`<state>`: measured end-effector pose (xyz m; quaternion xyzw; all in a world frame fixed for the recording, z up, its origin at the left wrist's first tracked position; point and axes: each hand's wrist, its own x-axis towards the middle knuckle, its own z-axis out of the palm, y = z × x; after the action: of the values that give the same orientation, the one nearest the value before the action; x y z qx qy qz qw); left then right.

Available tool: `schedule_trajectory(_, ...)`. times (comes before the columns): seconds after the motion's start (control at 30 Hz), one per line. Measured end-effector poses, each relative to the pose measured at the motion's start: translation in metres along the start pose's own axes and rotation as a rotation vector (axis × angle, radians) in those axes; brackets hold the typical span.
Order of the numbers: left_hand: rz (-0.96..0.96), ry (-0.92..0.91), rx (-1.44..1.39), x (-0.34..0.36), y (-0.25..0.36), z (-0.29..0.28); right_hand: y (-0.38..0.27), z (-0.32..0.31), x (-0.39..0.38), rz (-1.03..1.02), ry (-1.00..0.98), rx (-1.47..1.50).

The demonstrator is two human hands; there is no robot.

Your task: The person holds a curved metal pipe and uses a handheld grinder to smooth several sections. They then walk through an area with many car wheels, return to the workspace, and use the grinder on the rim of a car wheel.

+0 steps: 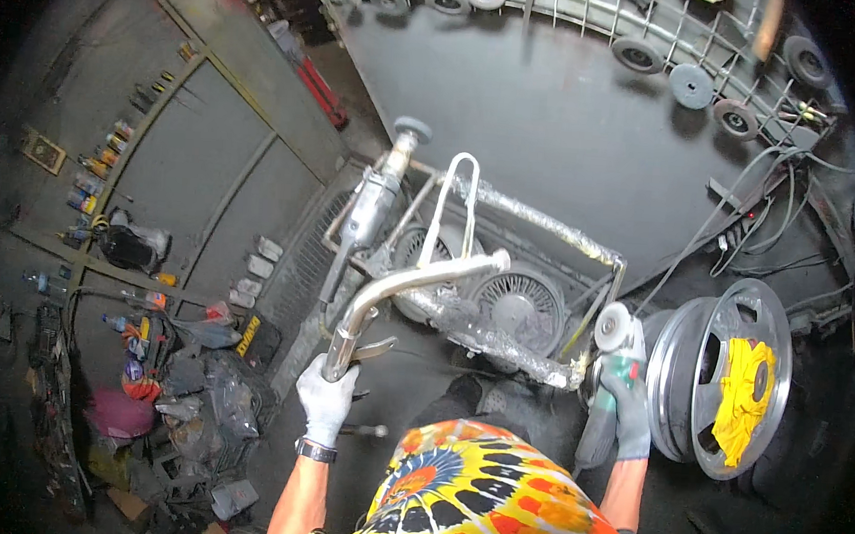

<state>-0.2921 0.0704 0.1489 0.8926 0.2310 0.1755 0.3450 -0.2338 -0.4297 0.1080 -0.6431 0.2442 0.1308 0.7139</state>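
My left hand (325, 398) in a white glove is closed around the lower end of a bent polished metal pipe (409, 276) with a small bracket. My right hand (624, 411) in a grey glove grips a green and grey angle grinder (602, 429), its pale disc facing up. Behind the pipe stands a metal frame stand (548, 221) with coated bars, holding a straight grinder (373, 205) with a round wheel on top. Two round fan grilles (518, 312) sit low inside that stand.
Wheel rims (706, 441) with a yellow cloth (742, 404) are at right. A wire rack of abrasive discs (636, 55) edges a dark panel (516, 96). Cables (793, 221) hang at right. Bottles, bags and clutter (189, 399) fill the left.
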Motion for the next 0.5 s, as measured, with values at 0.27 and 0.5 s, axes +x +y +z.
schedule_trajectory(0.27, -0.036, 0.093, -0.532, 0.033, 0.096, 0.002, 0.03, -0.031, -0.063, -0.06, 0.099, 0.118)
schedule_trajectory(0.5, -0.099, 0.069, -0.99, 0.059, 0.15, -0.004, 0.064, -0.062, -0.107, -0.064, 0.183, 0.195)
